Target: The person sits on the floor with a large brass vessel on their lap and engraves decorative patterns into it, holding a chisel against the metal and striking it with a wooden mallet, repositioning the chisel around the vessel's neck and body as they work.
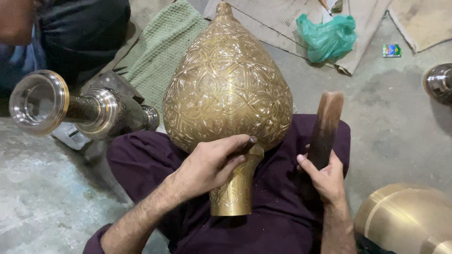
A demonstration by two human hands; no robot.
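Two hands [214,162] [325,176] grip chisel, mallet [326,129]; vase [227,89] between

A small rectangular packet [391,50] lies flat on the grey concrete floor [391,117] in the upper right of the frame. Its printed face is mostly green, with patches of blue, yellow and white. It sits just right of the edge of a pale striped mat [282,23], apart from it. On that mat, a little left of the packet, rests a crumpled sea-green plastic bag [327,37], bunched into a loose lump, its contents hidden. No signs or screens show anywhere in the frame.
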